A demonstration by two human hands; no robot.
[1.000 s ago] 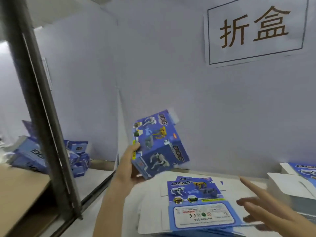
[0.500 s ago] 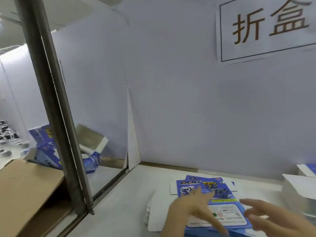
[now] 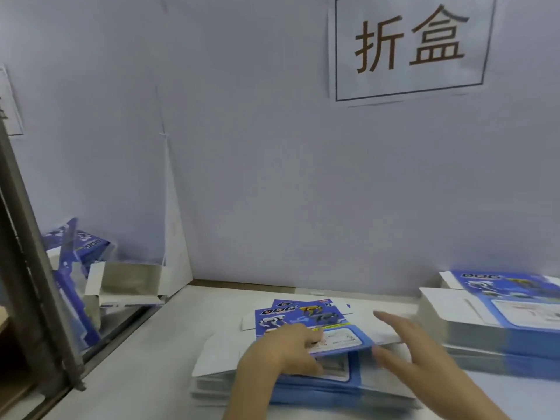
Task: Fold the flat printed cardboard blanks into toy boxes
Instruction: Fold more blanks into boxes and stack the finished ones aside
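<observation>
A stack of flat blue printed blanks (image 3: 321, 389) lies on the white table in front of me. The top blank (image 3: 303, 321), showing toy dogs, is raised at its near edge. My left hand (image 3: 281, 351) pinches that near edge, fingers on top and thumb underneath. My right hand (image 3: 421, 356) is beside the blank's right edge with straight, spread fingers, holding nothing. Folded blue boxes (image 3: 80, 250) are piled at the far left, beyond the metal post.
A second, taller stack of blanks (image 3: 500, 331) sits at the right. A grey metal post (image 3: 33, 268) runs down the left side. An open box showing its grey-white inside (image 3: 130, 280) lies by the pile. A white partition with a sign stands behind the table.
One second ago my left hand held a folded box up; the box is now gone from it. The hand came down onto the stack and lifted the top blank's near edge.
</observation>
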